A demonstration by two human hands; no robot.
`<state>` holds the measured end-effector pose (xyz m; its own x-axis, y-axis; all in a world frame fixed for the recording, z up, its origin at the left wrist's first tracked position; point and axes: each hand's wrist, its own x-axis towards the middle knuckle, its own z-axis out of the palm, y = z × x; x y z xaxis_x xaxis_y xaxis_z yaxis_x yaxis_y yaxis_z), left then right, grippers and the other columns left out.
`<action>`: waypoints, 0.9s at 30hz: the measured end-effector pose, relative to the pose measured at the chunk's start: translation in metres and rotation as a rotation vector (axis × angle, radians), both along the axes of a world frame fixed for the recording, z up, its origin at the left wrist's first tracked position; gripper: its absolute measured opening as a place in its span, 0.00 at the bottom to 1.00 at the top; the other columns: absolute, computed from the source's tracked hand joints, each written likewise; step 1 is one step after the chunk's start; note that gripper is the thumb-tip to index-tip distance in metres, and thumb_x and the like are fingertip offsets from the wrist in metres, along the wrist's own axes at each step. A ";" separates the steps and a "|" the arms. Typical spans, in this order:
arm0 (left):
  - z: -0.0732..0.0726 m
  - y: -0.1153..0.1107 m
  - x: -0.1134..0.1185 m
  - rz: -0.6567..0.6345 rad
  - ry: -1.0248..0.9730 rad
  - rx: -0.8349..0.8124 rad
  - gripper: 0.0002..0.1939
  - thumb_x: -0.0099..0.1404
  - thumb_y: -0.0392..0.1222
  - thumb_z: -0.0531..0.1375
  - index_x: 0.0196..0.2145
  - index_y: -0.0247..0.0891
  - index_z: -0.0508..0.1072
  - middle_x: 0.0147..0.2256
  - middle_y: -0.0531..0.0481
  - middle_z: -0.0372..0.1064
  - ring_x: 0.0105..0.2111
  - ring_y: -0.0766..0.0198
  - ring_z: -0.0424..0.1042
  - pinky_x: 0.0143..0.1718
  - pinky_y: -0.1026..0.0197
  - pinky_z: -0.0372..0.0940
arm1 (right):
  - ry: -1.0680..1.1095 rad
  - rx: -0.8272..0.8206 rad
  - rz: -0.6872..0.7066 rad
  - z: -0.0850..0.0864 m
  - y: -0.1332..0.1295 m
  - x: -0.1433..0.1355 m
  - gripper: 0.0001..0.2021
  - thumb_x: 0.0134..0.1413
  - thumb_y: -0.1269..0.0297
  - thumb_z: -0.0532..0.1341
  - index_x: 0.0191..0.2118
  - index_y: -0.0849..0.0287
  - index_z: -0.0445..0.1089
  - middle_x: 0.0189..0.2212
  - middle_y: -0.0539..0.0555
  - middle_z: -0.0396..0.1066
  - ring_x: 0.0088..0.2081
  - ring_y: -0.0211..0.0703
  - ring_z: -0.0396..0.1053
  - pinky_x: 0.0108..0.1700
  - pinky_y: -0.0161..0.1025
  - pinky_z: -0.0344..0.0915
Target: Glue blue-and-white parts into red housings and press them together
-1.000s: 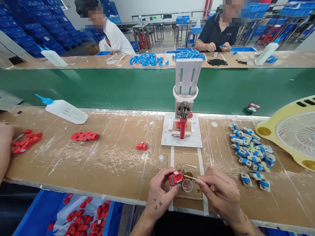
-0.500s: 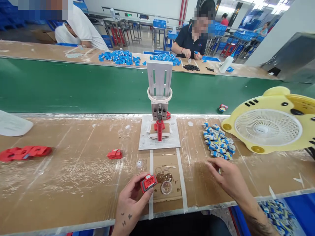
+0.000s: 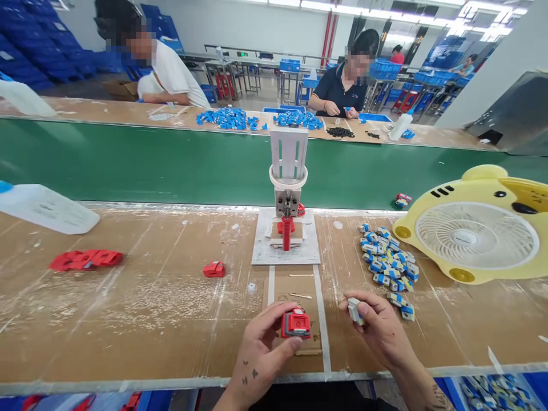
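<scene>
At lower center of the head view, the left hand (image 3: 268, 348) grips a red part (image 3: 296, 323) in its fingers above the surface (image 3: 171, 337); to its right, the right hand's (image 3: 381, 331) fingers pinch a grey part (image 3: 355, 311).

bare left hand (image 3: 268, 348), little dark tattoos (image 3: 249, 373) on the back near the wrist, one curved squiggle, one kinda H-looking, one blotchy, bare right hand (image 3: 383, 331), more dark ink (image 3: 440, 396) up that forearm, plain black clothing (image 3: 314, 396) at the lap
</scene>
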<state>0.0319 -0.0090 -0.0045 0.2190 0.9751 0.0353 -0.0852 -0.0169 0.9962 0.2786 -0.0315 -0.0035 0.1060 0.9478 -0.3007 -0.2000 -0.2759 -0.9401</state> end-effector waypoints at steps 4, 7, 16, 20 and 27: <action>0.015 0.002 0.010 -0.010 -0.036 0.096 0.16 0.61 0.50 0.70 0.46 0.47 0.83 0.38 0.46 0.80 0.36 0.59 0.79 0.39 0.64 0.75 | 0.326 -0.012 0.029 0.004 0.009 -0.024 0.23 0.41 0.49 0.77 0.43 0.55 0.83 0.36 0.60 0.82 0.32 0.45 0.77 0.39 0.43 0.74; 0.015 0.001 0.011 -0.015 -0.046 0.138 0.16 0.62 0.50 0.69 0.48 0.48 0.82 0.39 0.47 0.79 0.37 0.59 0.79 0.40 0.64 0.75 | 0.313 0.070 0.068 0.010 0.012 -0.033 0.22 0.42 0.48 0.77 0.45 0.51 0.83 0.36 0.57 0.82 0.32 0.45 0.78 0.45 0.45 0.75; 0.009 0.001 0.003 0.031 0.032 0.308 0.18 0.62 0.47 0.71 0.51 0.52 0.79 0.44 0.49 0.82 0.43 0.60 0.81 0.47 0.64 0.75 | -0.519 0.770 0.162 0.047 0.018 -0.034 0.12 0.56 0.60 0.72 0.47 0.48 0.81 0.35 0.54 0.82 0.35 0.43 0.80 0.39 0.34 0.76; 0.010 0.006 0.001 0.046 0.172 0.471 0.17 0.66 0.49 0.67 0.52 0.48 0.78 0.43 0.47 0.82 0.43 0.60 0.81 0.47 0.63 0.75 | -0.650 0.904 0.231 0.051 0.020 -0.035 0.11 0.60 0.61 0.69 0.48 0.51 0.79 0.36 0.55 0.82 0.35 0.42 0.80 0.38 0.32 0.76; 0.003 0.009 0.007 0.248 0.435 0.852 0.12 0.72 0.39 0.61 0.51 0.40 0.75 0.43 0.42 0.81 0.43 0.59 0.81 0.47 0.60 0.76 | -0.454 0.442 0.210 0.046 0.023 -0.045 0.20 0.55 0.43 0.68 0.39 0.57 0.82 0.25 0.54 0.80 0.25 0.41 0.76 0.28 0.33 0.74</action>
